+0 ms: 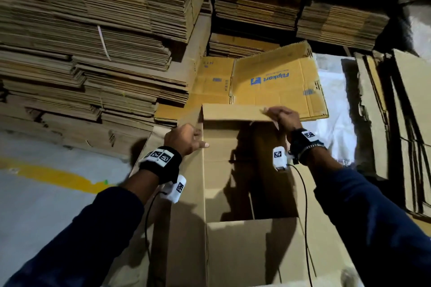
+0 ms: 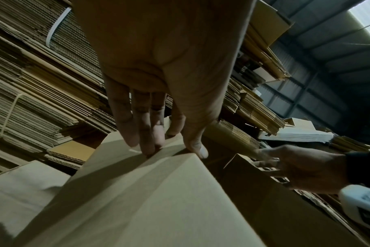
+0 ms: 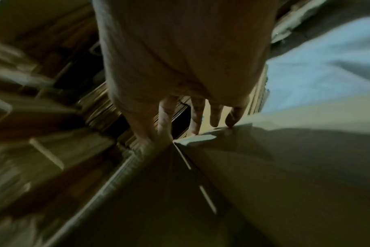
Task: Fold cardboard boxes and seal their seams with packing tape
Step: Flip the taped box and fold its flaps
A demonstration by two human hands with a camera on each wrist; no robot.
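A tall brown cardboard box (image 1: 233,251) stands open in front of me, its dark inside showing. My left hand (image 1: 184,138) holds the top of the box's left wall (image 1: 186,193), thumb inside and fingers outside; the left wrist view shows this hand (image 2: 173,148) at the cardboard edge (image 2: 137,192). My right hand (image 1: 283,119) grips the right end of the far flap (image 1: 233,113), which leans inward over the opening. In the blurred right wrist view the fingertips (image 3: 214,124) lie over the flap's edge (image 3: 264,142) with the thumb on the near side. The near flap hangs down towards me.
High stacks of flattened cartons (image 1: 93,53) fill the back and left. A flat carton with blue print (image 1: 277,81) lies just behind the box. More flat cartons (image 1: 396,123) lean at the right beside a white sheet (image 1: 335,128). Grey floor with a yellow line (image 1: 46,175) lies left.
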